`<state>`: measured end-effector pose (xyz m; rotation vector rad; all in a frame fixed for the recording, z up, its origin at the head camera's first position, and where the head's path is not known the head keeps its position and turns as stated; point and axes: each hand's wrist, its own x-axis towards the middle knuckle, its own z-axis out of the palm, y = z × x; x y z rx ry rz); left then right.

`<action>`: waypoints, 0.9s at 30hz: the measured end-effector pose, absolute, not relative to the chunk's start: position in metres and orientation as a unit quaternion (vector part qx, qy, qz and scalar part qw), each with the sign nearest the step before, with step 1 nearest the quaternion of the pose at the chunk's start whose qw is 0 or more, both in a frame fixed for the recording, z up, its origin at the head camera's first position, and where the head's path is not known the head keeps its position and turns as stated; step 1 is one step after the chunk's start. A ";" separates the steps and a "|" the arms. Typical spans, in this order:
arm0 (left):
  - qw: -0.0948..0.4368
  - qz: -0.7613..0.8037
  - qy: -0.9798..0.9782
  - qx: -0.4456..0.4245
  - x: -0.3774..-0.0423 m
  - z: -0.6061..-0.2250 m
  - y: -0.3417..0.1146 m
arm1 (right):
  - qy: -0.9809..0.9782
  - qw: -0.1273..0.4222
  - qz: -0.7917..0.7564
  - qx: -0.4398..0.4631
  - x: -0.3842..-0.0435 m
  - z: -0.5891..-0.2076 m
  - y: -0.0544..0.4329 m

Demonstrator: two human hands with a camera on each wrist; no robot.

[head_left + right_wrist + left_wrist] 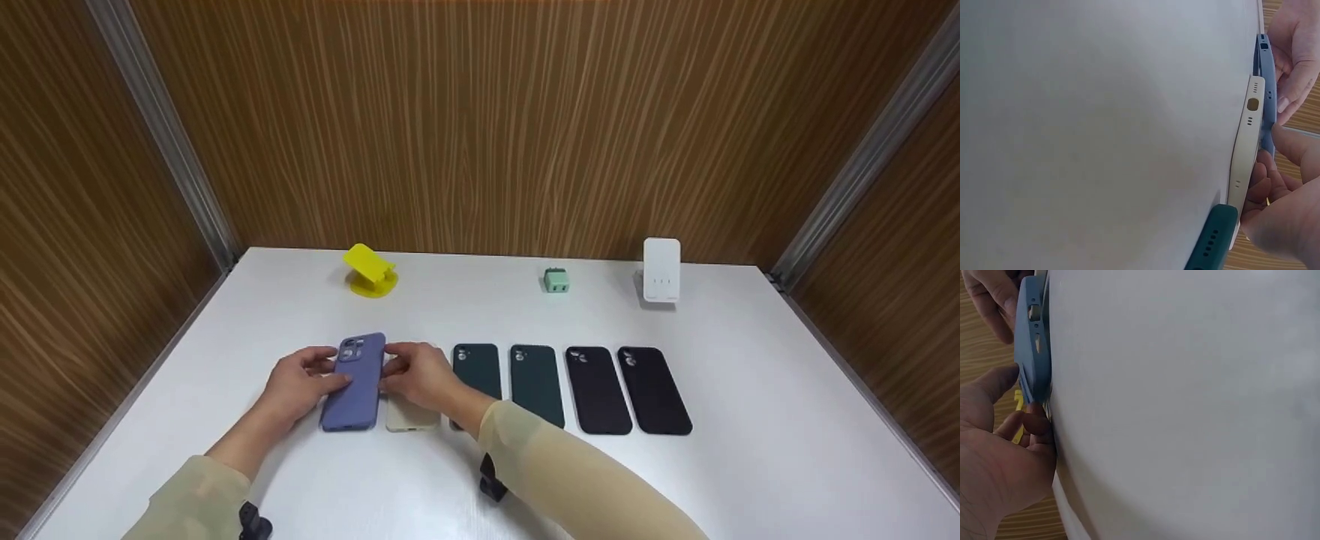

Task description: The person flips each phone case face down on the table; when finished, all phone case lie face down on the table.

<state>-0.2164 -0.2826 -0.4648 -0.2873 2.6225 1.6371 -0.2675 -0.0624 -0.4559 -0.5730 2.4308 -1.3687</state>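
A purple phone case [356,397] lies back side up at the left end of a row, slightly tilted. My left hand [296,382] grips its left edge, with the thumb on the back and fingers at the side. At the right edge, the thumb and fingers of my right hand [424,375] pinch the case. A cream phone case [412,421] is partly hidden under the right hand. In the left wrist view the purple case [1033,343] shows its bottom end, raised a little off the table. The right wrist view shows the cream case [1246,135] beside it.
Two dark green phone cases [536,382] and two black phone cases [600,394] continue the row rightward. Behind stand a yellow phone stand [367,262], a mint-green charger plug [556,281] and a white upright stand-like object [661,266]. Wood-grain panels [480,127] enclose the white table [750,360].
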 end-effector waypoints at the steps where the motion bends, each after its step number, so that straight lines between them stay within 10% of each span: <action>1: 0.017 0.527 0.845 -0.091 -0.217 -0.465 -0.282 | 0.845 0.145 -0.474 -0.201 -0.268 -0.456 -0.062; 19: 0.006 0.497 0.865 -0.073 -0.221 -0.430 -0.286 | 0.810 0.146 -0.533 -0.198 -0.277 -0.413 -0.018; 27: -0.038 0.423 0.905 -0.039 -0.211 -0.414 -0.293 | 0.837 0.054 -0.483 -0.251 -0.279 -0.385 0.060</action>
